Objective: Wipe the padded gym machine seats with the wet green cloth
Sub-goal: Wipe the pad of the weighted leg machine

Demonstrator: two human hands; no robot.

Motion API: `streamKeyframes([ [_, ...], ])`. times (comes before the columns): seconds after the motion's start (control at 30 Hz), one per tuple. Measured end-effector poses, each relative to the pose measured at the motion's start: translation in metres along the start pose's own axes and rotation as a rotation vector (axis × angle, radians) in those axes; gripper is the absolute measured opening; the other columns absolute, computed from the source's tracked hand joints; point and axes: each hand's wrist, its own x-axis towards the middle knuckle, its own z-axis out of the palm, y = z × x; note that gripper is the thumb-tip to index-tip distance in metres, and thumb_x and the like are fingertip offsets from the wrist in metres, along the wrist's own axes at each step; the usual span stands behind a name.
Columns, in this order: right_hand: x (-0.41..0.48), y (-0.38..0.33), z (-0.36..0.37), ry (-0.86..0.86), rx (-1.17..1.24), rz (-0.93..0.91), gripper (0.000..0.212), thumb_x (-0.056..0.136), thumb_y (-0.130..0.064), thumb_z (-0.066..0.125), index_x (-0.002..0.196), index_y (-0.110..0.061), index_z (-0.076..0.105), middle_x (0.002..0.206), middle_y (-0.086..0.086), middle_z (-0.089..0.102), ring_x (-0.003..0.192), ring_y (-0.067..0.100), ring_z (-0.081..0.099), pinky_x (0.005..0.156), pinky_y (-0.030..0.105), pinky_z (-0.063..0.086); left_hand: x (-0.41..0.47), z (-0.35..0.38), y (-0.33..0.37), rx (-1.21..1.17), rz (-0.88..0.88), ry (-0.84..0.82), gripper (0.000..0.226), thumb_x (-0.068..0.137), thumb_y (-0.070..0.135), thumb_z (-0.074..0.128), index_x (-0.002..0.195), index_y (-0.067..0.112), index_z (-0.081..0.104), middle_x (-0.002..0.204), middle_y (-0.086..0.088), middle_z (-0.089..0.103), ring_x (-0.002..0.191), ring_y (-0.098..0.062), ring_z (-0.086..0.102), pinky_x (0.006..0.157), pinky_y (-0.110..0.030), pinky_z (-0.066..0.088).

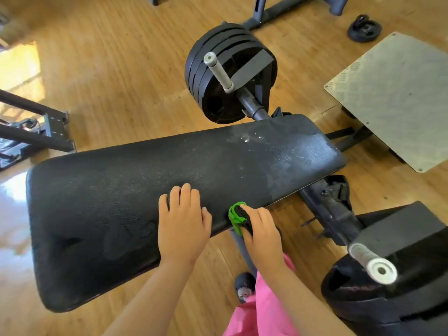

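Grainy black vinyl seat (121, 190), wet-streaked

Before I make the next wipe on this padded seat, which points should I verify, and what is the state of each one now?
1. Grip on cloth: the right hand holds the green cloth bunched. Ok.
2. Cloth on pad: it sits at the near edge of the padded seat. Ok.
3. Path to the left: the left hand rests flat on the seat beside the cloth, in the way. Not ok.
4. Coverage: wet streaks show at the right end; the left part looks mostly unwiped. Not ok.
5. Cloth wet enough: cannot tell.
6. The weight plates stand beyond the far edge, not on the pad. Ok.
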Motion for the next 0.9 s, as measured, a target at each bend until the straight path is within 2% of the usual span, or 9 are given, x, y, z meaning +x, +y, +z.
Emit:
streamKeyframes([
  [0.07,-0.002,0.002,0.001,0.001,0.009,0.004,0.058,0.075,-0.007,0.080,0.123,-0.023,0.051,0.094,0.000,0.056,0.085,0.018,0.056,0.060,0.033,0.051,0.000,0.001,0.000,-0.001,0.001,-0.001,0.036,0.090,0.031,0.038,0.109,0.007,0.057,0.124,-0.014,0.057,0.118,-0.034,0.048,0.099,-0.050,0.038],
  [0.2,-0.001,0.001,0.002,-0.015,0.027,0.050,0.056,0.076,-0.011,0.082,0.123,-0.023,0.054,0.097,-0.003,0.057,0.089,0.014,0.054,0.067,0.021,0.044,-0.001,0.002,-0.001,-0.007,0.004,0.006,0.035,0.091,0.031,0.038,0.110,0.007,0.056,0.124,-0.013,0.056,0.118,-0.033,0.048,0.099,-0.050,0.038],
  [0.3,0.001,0.000,-0.003,-0.010,0.010,0.065,0.046,0.080,-0.014,0.077,0.121,-0.020,0.059,0.098,-0.002,0.059,0.091,0.015,0.055,0.069,0.023,0.046,-0.001,0.002,-0.001,-0.013,0.003,0.007,0.036,0.091,0.031,0.037,0.111,0.008,0.055,0.124,-0.012,0.056,0.118,-0.033,0.047,0.100,-0.049,0.037],
  [0.4,0.011,0.014,-0.017,0.066,0.064,0.257,0.031,0.090,-0.019,0.064,0.121,-0.016,0.061,0.102,0.004,0.061,0.097,0.021,0.056,0.077,0.021,0.037,-0.001,0.002,-0.001,-0.019,0.002,0.006,0.036,0.091,0.031,0.036,0.111,0.008,0.055,0.124,-0.012,0.056,0.118,-0.033,0.047,0.100,-0.049,0.037],
  [0.47,0.025,0.032,-0.027,0.083,0.035,0.406,0.031,0.094,-0.023,0.059,0.124,-0.015,0.060,0.107,0.009,0.059,0.101,0.026,0.056,0.076,0.023,0.032,-0.001,0.002,0.000,-0.018,0.000,0.006,0.035,0.092,0.031,0.037,0.111,0.008,0.055,0.124,-0.012,0.055,0.118,-0.033,0.047,0.100,-0.049,0.037],
  [0.57,0.049,0.053,-0.038,0.050,-0.062,0.503,0.032,0.096,-0.026,0.056,0.126,-0.011,0.057,0.109,0.015,0.057,0.104,0.033,0.054,0.073,0.029,0.031,0.000,0.003,0.000,-0.014,-0.002,0.005,0.031,0.093,0.030,0.041,0.110,0.008,0.054,0.124,-0.012,0.055,0.118,-0.033,0.047,0.100,-0.049,0.036],
  [0.73,0.060,0.050,-0.041,0.026,-0.097,0.560,0.033,0.097,-0.025,0.055,0.125,-0.009,0.056,0.114,0.017,0.055,0.108,0.034,0.052,0.078,0.032,0.035,0.000,0.002,0.001,-0.018,-0.006,0.011,0.034,0.091,0.031,0.037,0.109,0.007,0.055,0.123,-0.013,0.056,0.117,-0.034,0.047,0.100,-0.049,0.037],
  [0.9,0.042,0.019,-0.037,-0.038,-0.033,0.430,0.030,0.094,-0.024,0.060,0.122,-0.013,0.059,0.109,0.010,0.058,0.102,0.026,0.054,0.076,0.024,0.032,-0.001,0.000,0.000,-0.044,-0.015,0.020,0.029,0.093,0.027,0.047,0.109,0.005,0.057,0.122,-0.013,0.057,0.116,-0.033,0.049,0.099,-0.048,0.037],
])
